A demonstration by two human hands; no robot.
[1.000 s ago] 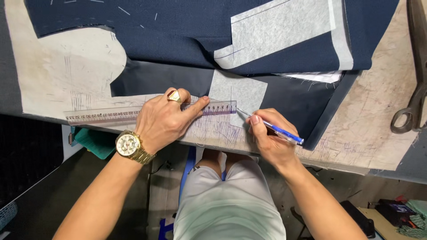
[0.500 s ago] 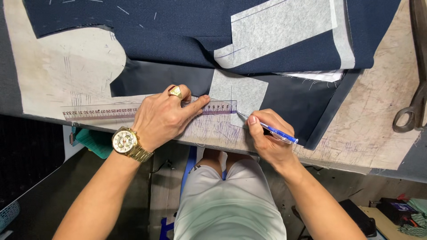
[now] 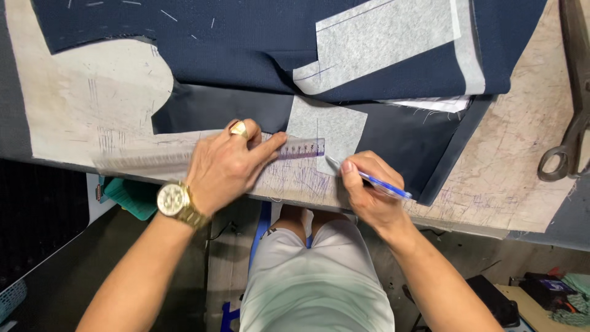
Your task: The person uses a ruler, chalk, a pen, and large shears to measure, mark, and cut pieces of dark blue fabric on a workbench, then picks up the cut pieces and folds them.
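My left hand, with a gold ring and a gold wristwatch, presses flat on a long clear ruler that lies along the near edge of the worktable. My right hand grips a blue pen, its tip touching a small grey interfacing patch just right of the ruler's end. The patch lies on a dark navy fabric piece. A larger navy garment panel with a pale grey strip covers the far side of the table.
The beige worktable is scribbled with pen marks near its front edge. Large metal scissors lie at the right edge. A teal object sits below the table on the left. My knees in grey shorts are under the table.
The ruler and my left hand have slid to the left along the table edge. My right hand with the pen has stayed by the grey patch.
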